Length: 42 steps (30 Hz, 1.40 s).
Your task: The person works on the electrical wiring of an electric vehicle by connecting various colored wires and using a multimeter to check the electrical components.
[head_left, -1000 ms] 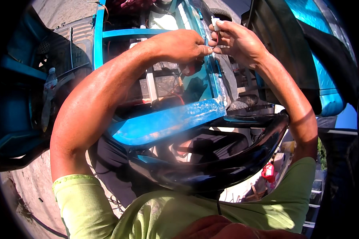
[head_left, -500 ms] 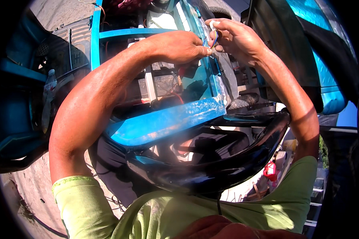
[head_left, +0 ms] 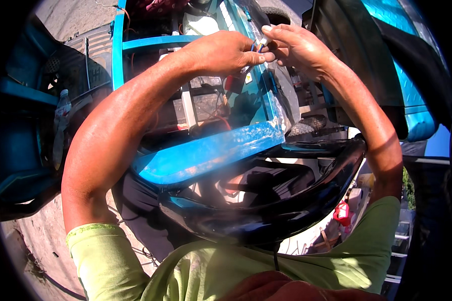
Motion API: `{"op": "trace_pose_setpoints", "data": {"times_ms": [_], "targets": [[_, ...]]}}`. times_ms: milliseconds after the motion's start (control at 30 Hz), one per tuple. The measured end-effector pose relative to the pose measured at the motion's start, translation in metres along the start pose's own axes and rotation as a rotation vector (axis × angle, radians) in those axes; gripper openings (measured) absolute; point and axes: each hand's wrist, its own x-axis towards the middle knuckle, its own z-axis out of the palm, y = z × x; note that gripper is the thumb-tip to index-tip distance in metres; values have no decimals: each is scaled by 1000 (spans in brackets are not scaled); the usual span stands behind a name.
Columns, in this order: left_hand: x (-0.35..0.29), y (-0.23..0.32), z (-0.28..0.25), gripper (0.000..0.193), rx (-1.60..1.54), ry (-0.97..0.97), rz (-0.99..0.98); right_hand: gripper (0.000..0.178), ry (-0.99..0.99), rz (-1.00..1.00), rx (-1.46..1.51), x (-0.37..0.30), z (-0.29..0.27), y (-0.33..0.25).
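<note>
Above the blue metal frame, both of my hands meet at a small white wire connector with thin coloured wires, blue and yellow among them. My left hand is closed, thumb and fingers pinching the wires just below the connector. From the other side my right hand curls around, its thumb and fingers closed at the white connector. The fingertips of the two hands nearly touch, and they partly hide the wires' run.
Right in front of my body curves a glossy black bar. Inside the blue frame lie loose wires and a white bag. A plastic bottle stands at left; a teal panel and a tyre are at right.
My hands have come closer together. The connector has moved down slightly to the left, and the wires, looped between my hands before, are now bunched at my left fingertips.
</note>
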Motion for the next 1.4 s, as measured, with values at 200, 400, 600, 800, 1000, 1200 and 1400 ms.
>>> {"op": "trace_pose_setpoints", "data": {"times_ms": [200,400,600,800,1000,1200,1400], "targets": [[-4,5,-9,38,-91,-30,-13,32,74,3,101,-5,12,-3],[-6,11,-13,34,-109,-56,-63,25,-57,87,89,-6,5,-7],[-3,5,-11,38,-105,-56,-27,21,-67,175,161,-6,1,-6],[-3,5,-12,40,-142,-94,-29,21,-63,282,233,-9,2,-12],[-5,10,-11,37,-132,-91,-44,20,61,278,305,-5,-5,-6],[-4,9,-12,30,-43,-58,-18,20,57,257,307,-2,-13,-4],[-2,12,-14,20,-106,67,-155,20,62,230,309,0,-16,-3]]}}
